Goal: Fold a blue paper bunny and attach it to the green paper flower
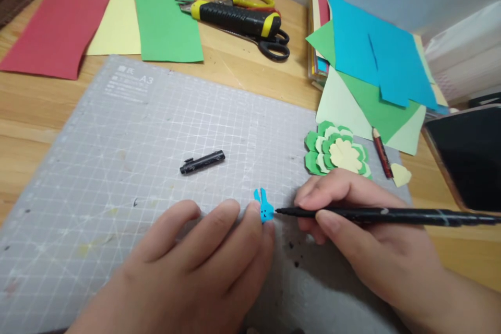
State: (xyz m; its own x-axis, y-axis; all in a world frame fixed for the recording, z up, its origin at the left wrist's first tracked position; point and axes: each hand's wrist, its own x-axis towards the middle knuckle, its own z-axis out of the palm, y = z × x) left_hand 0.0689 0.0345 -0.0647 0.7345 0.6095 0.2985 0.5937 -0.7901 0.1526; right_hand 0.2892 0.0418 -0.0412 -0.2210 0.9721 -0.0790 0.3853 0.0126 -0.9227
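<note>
Between the thumb and index finger of my left hand (211, 255) is a small blue paper bunny head (266, 212) with two upright ears and a tiny face drawn in black. My right hand (364, 229) grips a black marker pen (376, 215), its tip bare and pointing left, just beside the bunny's right edge. Whether the tip touches the paper I cannot tell. The black pen cap (202, 162) lies on the grey cutting mat (164, 120), above my left fingers. Behind my right hand sits a layered green and cream paper flower (344, 154).
Red (58, 28), yellow (117, 15) and green paper sheets (168, 15) lie at the back left. A utility knife (235, 18) rests with scissors (274, 47). At right are stacked papers (371, 47), a short pencil (382, 153), a cream scrap (401, 174) and a dark-screened device (469, 156).
</note>
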